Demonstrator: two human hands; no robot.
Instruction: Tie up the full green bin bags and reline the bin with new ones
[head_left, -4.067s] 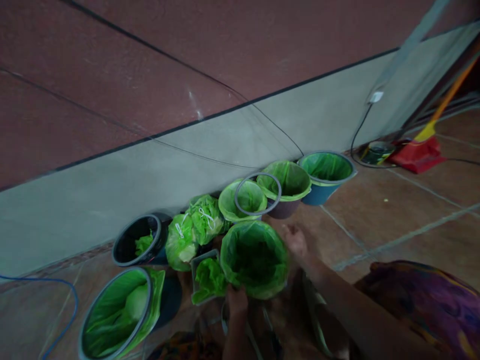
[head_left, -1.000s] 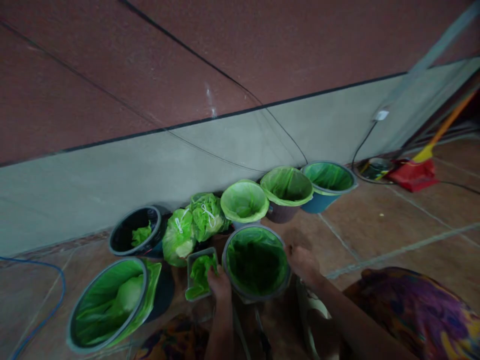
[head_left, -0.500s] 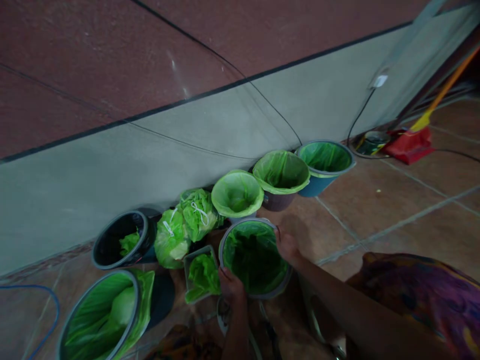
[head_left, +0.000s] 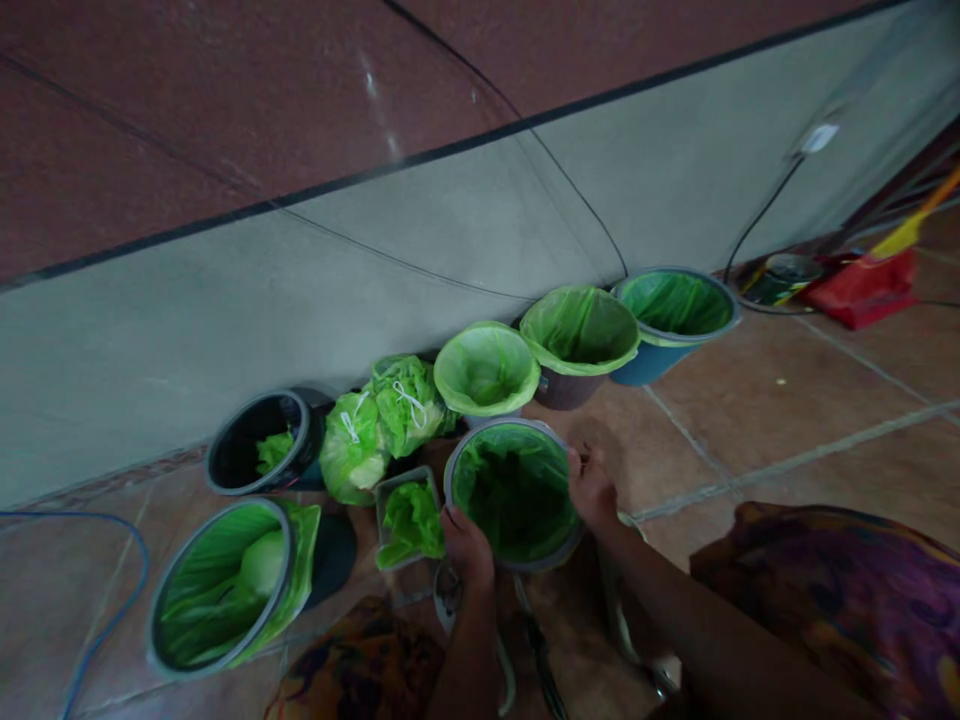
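Note:
A grey-rimmed bucket lined with a green plastic bag stands in front of me, its inside dark. My left hand is closed on the near left of its rim, and my right hand grips the right side, thumb at the edge. Just left of my left hand, a small square container holds leafy green lettuce. Directly behind the held bucket is a smaller bucket with a pale green liner folded over its rim.
Along the wall stand a brown lined bucket and a blue one. Two tied bags of greens sit left of centre, near a black bucket and a tilted lined bucket. A red dustpan lies far right.
The view has shifted, so the buckets appear slightly higher and further right. Both hands stay on the rim of the same bucket; the right-hand fingers look a little more raised.

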